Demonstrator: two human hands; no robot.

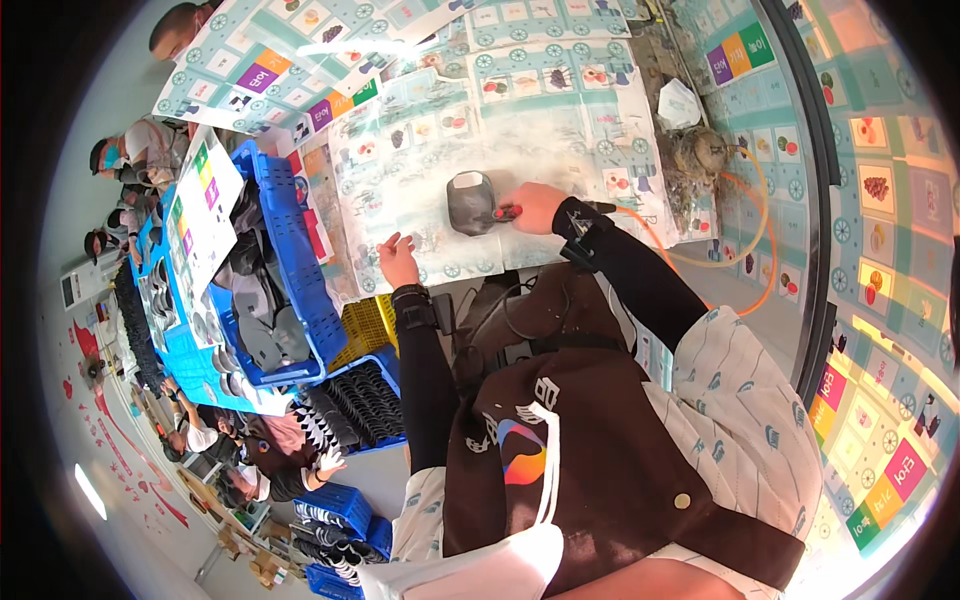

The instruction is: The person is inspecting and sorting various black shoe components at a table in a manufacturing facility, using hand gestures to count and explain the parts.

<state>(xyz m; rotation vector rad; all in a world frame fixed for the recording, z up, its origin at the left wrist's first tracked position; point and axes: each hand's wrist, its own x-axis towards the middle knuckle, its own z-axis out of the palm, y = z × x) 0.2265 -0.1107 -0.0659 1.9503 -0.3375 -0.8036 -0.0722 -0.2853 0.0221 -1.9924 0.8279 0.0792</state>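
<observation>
On the papered bench's (400, 195) near side, face a dark piece (470, 212), likely light, pliable, best pinched at its edge; clasp a hosed tool (511, 212) in right hand (538, 207), hold left hand (399, 262) half-curled, empty.

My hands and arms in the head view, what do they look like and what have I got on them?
Your left hand and right hand are both ungloved. Each wrist wears a dark strap, the left strap and the bulkier right strap. Black, close-fitting sleeves cover both forearms, below loose white shirt sleeves with thin stripes and small blue prints.
</observation>
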